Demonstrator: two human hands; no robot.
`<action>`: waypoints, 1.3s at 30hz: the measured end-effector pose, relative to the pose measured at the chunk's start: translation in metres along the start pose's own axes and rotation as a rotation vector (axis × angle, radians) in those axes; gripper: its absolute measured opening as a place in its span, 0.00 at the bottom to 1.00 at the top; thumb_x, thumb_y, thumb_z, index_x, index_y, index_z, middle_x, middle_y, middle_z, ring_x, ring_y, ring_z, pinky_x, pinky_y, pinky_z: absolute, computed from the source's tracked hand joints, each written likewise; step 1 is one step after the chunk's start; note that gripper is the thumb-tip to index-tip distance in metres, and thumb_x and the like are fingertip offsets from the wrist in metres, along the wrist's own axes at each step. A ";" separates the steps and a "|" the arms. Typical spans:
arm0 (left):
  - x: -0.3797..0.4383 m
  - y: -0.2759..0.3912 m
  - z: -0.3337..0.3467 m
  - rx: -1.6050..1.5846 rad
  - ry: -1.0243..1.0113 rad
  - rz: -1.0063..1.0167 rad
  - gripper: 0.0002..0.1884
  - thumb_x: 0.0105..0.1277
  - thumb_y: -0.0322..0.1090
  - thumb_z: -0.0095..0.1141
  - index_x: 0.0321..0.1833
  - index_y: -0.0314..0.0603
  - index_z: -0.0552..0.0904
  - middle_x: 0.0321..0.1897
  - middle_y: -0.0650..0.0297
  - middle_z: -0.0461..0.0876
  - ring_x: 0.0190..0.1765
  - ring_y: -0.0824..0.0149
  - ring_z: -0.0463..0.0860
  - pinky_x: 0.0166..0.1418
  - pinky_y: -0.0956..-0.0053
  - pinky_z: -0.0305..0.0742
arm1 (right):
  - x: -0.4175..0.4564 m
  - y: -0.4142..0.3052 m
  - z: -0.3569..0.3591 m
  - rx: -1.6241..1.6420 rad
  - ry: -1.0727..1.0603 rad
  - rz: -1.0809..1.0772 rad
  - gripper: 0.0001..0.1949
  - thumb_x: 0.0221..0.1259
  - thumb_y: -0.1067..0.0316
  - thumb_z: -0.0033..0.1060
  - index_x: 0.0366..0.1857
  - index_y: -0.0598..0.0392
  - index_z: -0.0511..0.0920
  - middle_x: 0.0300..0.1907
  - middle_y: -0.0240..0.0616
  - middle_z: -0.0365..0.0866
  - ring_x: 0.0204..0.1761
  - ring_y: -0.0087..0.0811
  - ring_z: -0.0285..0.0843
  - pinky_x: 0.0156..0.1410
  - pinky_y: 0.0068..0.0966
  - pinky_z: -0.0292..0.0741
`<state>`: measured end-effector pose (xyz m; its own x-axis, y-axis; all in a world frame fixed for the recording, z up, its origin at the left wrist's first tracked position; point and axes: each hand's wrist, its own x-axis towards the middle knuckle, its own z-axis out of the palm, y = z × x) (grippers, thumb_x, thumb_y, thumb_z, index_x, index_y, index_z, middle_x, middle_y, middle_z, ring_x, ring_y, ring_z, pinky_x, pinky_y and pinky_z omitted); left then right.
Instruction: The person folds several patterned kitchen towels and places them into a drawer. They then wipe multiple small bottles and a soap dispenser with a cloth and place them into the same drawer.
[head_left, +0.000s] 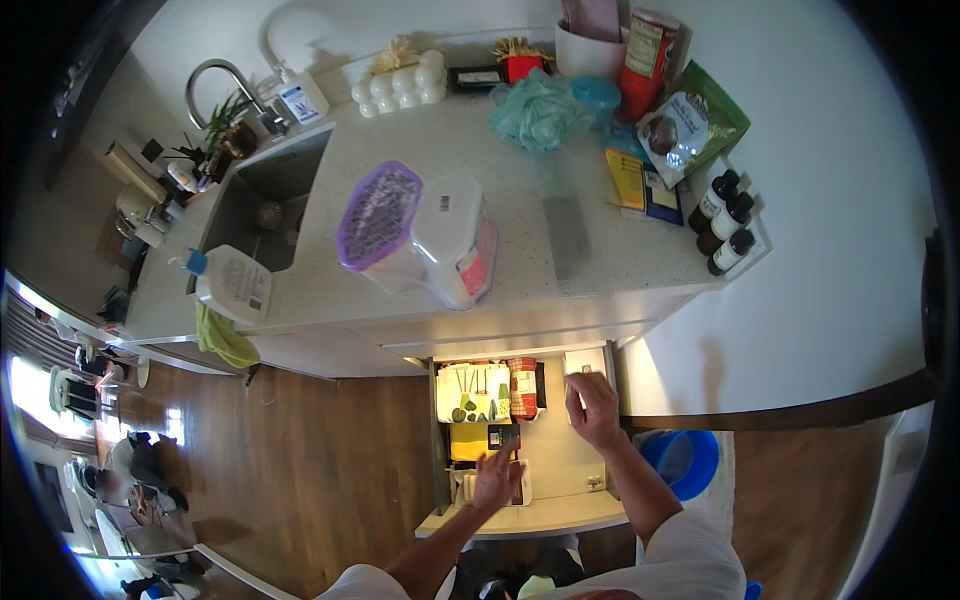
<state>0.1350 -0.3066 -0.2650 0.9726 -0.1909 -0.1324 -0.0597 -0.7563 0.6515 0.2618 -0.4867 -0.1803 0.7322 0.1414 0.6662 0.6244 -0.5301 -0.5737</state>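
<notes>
Before me a pulled-out drawer (553, 457) holds packs along its left side. My left hand (497, 478) is over the front-left part, fingers spread, beside a yellow pack (469, 442) with a dark label and above a whitish packet (463, 487). At the back right corner my right hand (595, 411) hangs with curled fingers over a white box (583, 361), partly hiding it; whether it grips the box cannot be told. Folded printed cloth (472, 394) and a red checked cloth bundle (523, 386) lie at the back left.
On the countertop (517, 255) above stand two clear plastic containers, one with a purple lid (381, 215), and a white jug (234, 285) by the sink (262, 210). Dark bottles (724, 221) line the right edge. A blue bucket (682, 461) stands right of the drawer. A person (139, 480) sits far left.
</notes>
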 end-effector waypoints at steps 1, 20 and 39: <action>0.015 0.011 -0.032 -0.131 0.100 -0.007 0.27 0.56 0.33 0.53 0.58 0.41 0.62 0.51 0.55 0.69 0.55 0.57 0.68 0.60 0.59 0.57 | 0.026 -0.013 -0.005 0.021 -0.008 -0.033 0.11 0.44 0.80 0.52 0.35 0.60 0.73 0.29 0.42 0.75 0.28 0.39 0.73 0.34 0.29 0.71; 0.214 0.001 -0.297 -1.403 0.255 0.122 0.29 0.63 0.59 0.33 0.55 0.43 0.69 0.52 0.65 0.71 0.55 0.68 0.68 0.61 0.72 0.56 | 0.214 -0.057 0.087 0.779 -0.107 0.714 0.33 0.52 0.42 0.49 0.55 0.55 0.56 0.31 0.35 0.67 0.16 0.17 0.62 0.15 0.13 0.60; 0.112 0.064 -0.204 -1.309 0.920 -0.147 0.13 0.62 0.39 0.41 0.46 0.41 0.70 0.40 0.65 0.71 0.45 0.72 0.68 0.49 0.74 0.63 | 0.129 -0.026 -0.010 1.160 0.508 1.438 0.26 0.58 0.60 0.47 0.54 0.67 0.54 0.48 0.50 0.63 0.46 0.45 0.69 0.53 0.39 0.70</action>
<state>0.2864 -0.2490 -0.0854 0.7795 0.6197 -0.0908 -0.2040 0.3883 0.8986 0.3368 -0.4629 -0.0747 0.7838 -0.1667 -0.5983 -0.2852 0.7592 -0.5851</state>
